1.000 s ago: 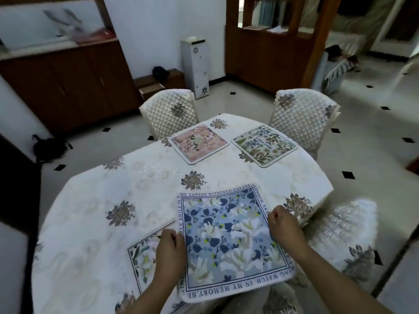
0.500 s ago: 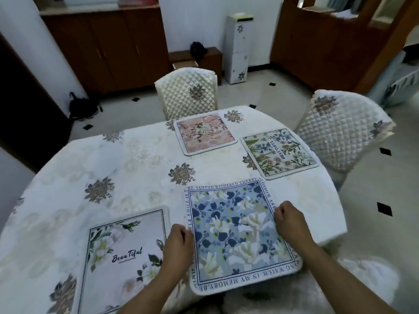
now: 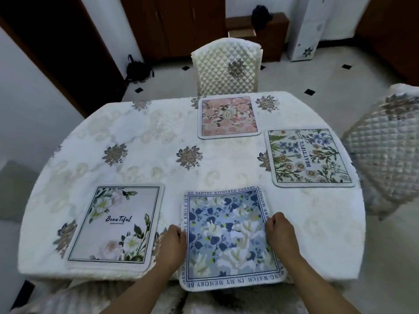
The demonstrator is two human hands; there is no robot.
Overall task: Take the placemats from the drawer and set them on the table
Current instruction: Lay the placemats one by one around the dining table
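Observation:
A blue floral placemat (image 3: 226, 232) lies at the table's near edge, its front end hanging a little over the edge. My left hand (image 3: 173, 242) pinches its left edge and my right hand (image 3: 280, 232) pinches its right edge. To its left lies a white placemat (image 3: 118, 225) printed "Beautiful". A pink placemat (image 3: 227, 116) sits at the far side. A green-and-blue flower placemat (image 3: 309, 156) lies at the right. All rest on the table (image 3: 147, 141) with its white flowered cloth.
A quilted chair (image 3: 226, 66) stands at the far side and another quilted chair (image 3: 385, 146) at the right. Dark wooden cabinets (image 3: 172, 23) line the back wall. A black bag (image 3: 137, 69) lies on the tiled floor.
The view has swung left and tilted down, so the white placemat now shows in full. Both hands still hold the blue placemat, which has shifted slightly on the table.

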